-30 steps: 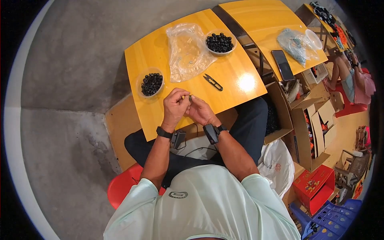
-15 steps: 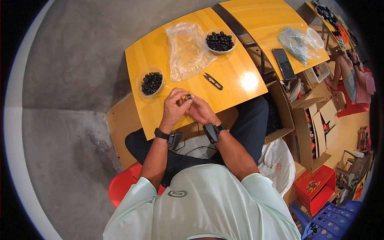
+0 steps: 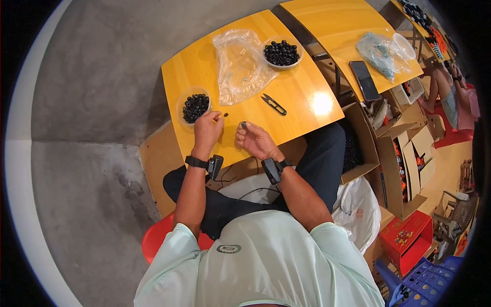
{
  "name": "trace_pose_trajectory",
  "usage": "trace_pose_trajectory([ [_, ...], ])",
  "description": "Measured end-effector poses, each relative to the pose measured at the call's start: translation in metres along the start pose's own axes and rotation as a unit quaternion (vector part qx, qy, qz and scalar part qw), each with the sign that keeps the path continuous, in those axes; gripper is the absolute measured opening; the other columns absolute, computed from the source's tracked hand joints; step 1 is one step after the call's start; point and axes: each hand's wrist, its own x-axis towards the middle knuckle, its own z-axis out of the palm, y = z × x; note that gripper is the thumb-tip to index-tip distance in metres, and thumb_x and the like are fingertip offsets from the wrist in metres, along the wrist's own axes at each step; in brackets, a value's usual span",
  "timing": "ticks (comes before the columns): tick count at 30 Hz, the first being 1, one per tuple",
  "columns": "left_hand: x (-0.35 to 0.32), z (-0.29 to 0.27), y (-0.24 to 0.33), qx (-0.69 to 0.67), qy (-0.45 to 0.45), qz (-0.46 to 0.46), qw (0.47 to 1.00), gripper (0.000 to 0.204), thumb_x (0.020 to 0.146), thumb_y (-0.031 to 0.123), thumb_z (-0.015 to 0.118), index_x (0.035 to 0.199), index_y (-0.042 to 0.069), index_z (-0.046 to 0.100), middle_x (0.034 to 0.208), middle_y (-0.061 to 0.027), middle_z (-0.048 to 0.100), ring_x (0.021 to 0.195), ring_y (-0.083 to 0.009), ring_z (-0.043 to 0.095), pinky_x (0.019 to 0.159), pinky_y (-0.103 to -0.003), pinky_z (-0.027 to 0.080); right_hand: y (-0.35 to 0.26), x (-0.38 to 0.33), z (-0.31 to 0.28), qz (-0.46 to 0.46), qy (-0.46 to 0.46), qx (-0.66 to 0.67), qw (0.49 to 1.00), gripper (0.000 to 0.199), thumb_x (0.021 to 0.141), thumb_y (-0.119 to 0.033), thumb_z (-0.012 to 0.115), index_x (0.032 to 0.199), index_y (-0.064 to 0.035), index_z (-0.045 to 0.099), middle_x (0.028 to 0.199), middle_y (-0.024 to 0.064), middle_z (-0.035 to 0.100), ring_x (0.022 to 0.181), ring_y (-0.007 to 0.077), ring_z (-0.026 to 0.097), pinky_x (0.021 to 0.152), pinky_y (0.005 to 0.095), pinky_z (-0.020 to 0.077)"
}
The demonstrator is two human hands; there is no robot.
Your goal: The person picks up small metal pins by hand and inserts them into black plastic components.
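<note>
My left hand (image 3: 206, 130) is up over the near left part of the yellow counter (image 3: 302, 97), fingers pinched on a tiny dark piece (image 3: 225, 115) that pokes out to the right of my fingertips. My right hand (image 3: 255, 140) sits just beside it, apart from the left, thumb and forefinger closed on a second small piece (image 3: 244, 124), dark and too small to make out in detail. Both look featherlight and hard, the sort of bits that could squirt out of a loose pinch, so I judge a fingertip grip on the sides is the way to hold them, not the palm. Just to the far left of my left hand stands a clear bowl of black rings (image 3: 195, 106), close enough to dip into. Farther off lie a crumpled clear plastic bag (image 3: 240, 66), soft and crinkly, a second bowl of black rings (image 3: 282, 52), and small snips (image 3: 274, 104) flat on the counter to the right.
</note>
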Motion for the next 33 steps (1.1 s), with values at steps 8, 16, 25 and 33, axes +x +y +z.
trace_pose_trajectory([
  [8, 0.011, 0.021, 0.001, 0.165, -0.025, 0.078, 0.983, 0.017, 0.080, 0.009, 0.068, 0.093, -0.002, 0.068, 0.086, -0.0166, 0.061, 0.079, -0.0356, 0.062, 0.071, -0.041, 0.050, 0.001, 0.001, -0.003, 0.000, -0.010, 0.011, 1.000, 0.022, 0.099, -0.027, 0.056, 0.098, -0.0045, 0.056, 0.082, 0.0014, 0.050, 0.078, 0.0149, 0.048, 0.069, 0.0280, 0.0419],
  [16, -0.009, 0.013, 0.006, -0.080, -0.067, -0.022, 0.994, 0.013, 0.083, 0.004, 0.065, 0.094, -0.002, 0.068, 0.091, -0.0123, 0.065, 0.079, -0.0198, 0.064, 0.070, -0.030, 0.050, 0.002, 0.000, -0.005, 0.007, -0.008, -0.005, 1.000, 0.021, 0.098, -0.028, 0.057, 0.095, -0.0079, 0.058, 0.084, 0.0013, 0.050, 0.079, 0.0146, 0.048, 0.073, 0.0299, 0.0423],
  [25, -0.064, -0.006, 0.044, -0.279, -0.053, 0.002, 0.959, 0.013, 0.086, 0.001, 0.066, 0.099, -0.001, 0.069, 0.107, -0.0063, 0.063, 0.090, -0.0121, 0.062, 0.076, -0.024, 0.050, 0.011, -0.026, 0.000, 0.014, 0.042, -0.065, 0.997, 0.023, 0.099, -0.029, 0.057, 0.107, -0.0086, 0.063, 0.103, 0.0027, 0.065, 0.098, 0.0157, 0.059, 0.079, 0.0321, 0.0502],
  [33, -0.078, -0.022, 0.063, -0.168, -0.017, 0.114, 0.979, 0.016, 0.082, 0.000, 0.069, 0.098, -0.002, 0.068, 0.107, -0.0099, 0.063, 0.091, -0.0203, 0.065, 0.079, -0.030, 0.052, 0.014, -0.047, 0.014, 0.023, 0.020, -0.073, 0.997, 0.021, 0.098, -0.028, 0.059, 0.105, -0.0099, 0.066, 0.106, 0.0029, 0.066, 0.102, 0.0168, 0.059, 0.084, 0.0340, 0.0503],
])
